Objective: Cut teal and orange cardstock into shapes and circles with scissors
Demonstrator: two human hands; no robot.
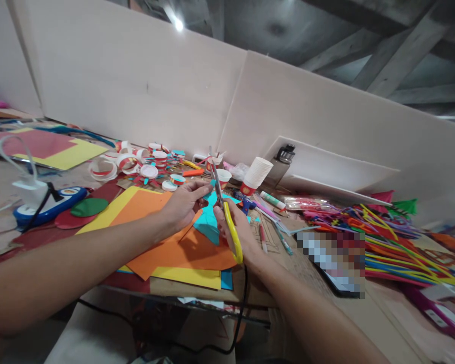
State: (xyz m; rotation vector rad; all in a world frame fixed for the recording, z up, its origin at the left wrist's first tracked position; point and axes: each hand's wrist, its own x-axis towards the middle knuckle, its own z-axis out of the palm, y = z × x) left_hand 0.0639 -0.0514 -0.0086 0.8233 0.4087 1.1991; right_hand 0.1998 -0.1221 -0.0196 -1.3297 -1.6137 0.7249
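My right hand (235,220) is closed round the yellow handles of a pair of scissors (233,230), whose metal blades point up and away from me. Pinched between the fingertips of my left hand (187,202) is a small piece of turquoise paper (213,185), right beside the blades. I cannot tell whether the blades touch it. Below both hands lies a larger cut sheet of turquoise paper (208,225), on top of orange paper (159,255) and yellow paper (189,277).
White paper cups (258,172) stand stacked at the back, near cut cup rings (127,163). Colourful pipe cleaners (402,260) and a phone (337,273) lie to the right. A blue-and-white power strip (53,205) is at left. A white board wall (144,86) closes the back.
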